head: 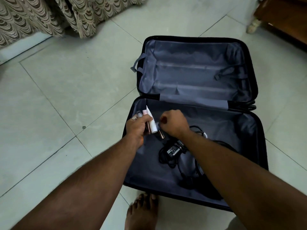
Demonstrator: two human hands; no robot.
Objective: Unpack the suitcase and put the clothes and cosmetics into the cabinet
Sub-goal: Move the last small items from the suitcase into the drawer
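Bare toes (pixel 144 211) stand on the smooth pale floor tiles (pixel 66 100), just by the near edge of the suitcase (pixel 197 113). It lies open flat, a hard black shell with soft grey cloth inside. Its near half holds a black charger brick (pixel 174 147) with tangled cords. At the near half's far left corner, the left hand (pixel 138 127) grips a white tube (pixel 152 122) and thin cosmetic sticks, pointing away and up. The right hand (pixel 173 122) is curled beside it; what it pinches is unclear.
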